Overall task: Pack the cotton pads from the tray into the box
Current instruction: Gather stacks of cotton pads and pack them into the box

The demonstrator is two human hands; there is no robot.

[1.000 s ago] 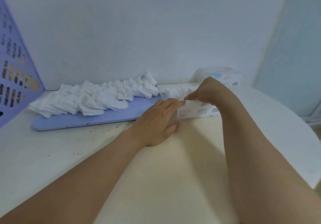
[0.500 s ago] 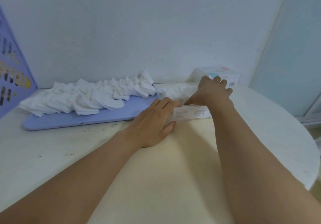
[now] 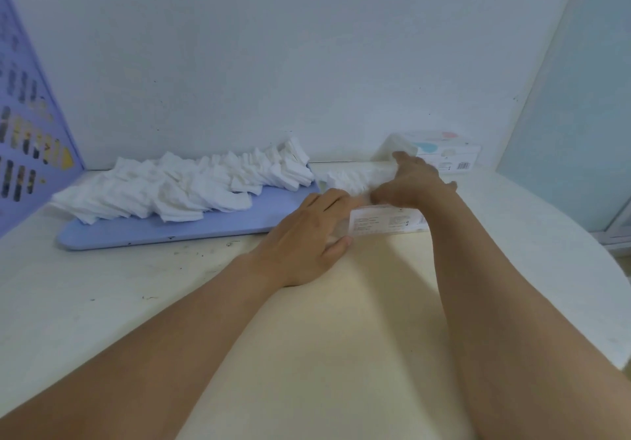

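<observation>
Left hand point(image 3: 309, 234) lies flat, fingers straight, bracing the near left end of the low white printed cardboard box point(image 3: 387, 222); keep it there so the box can't slide. Right hand point(image 3: 415, 183) is over the open top on the white pads point(image 3: 348, 178) inside, grip unclear; press them down evenly. Beyond, most white square cotton pads point(image 3: 177, 190) are heaped on the flat lilac plastic tray point(image 3: 191, 229)

Both bare arms are reaching forward, side by side. The left hand point(image 3: 309, 234) is lying flat with straight fingers point(image 3: 336, 200) pointing ahead and the thumb out to the side. The right hand point(image 3: 415, 183) is bending down, fingers spreading.
</observation>
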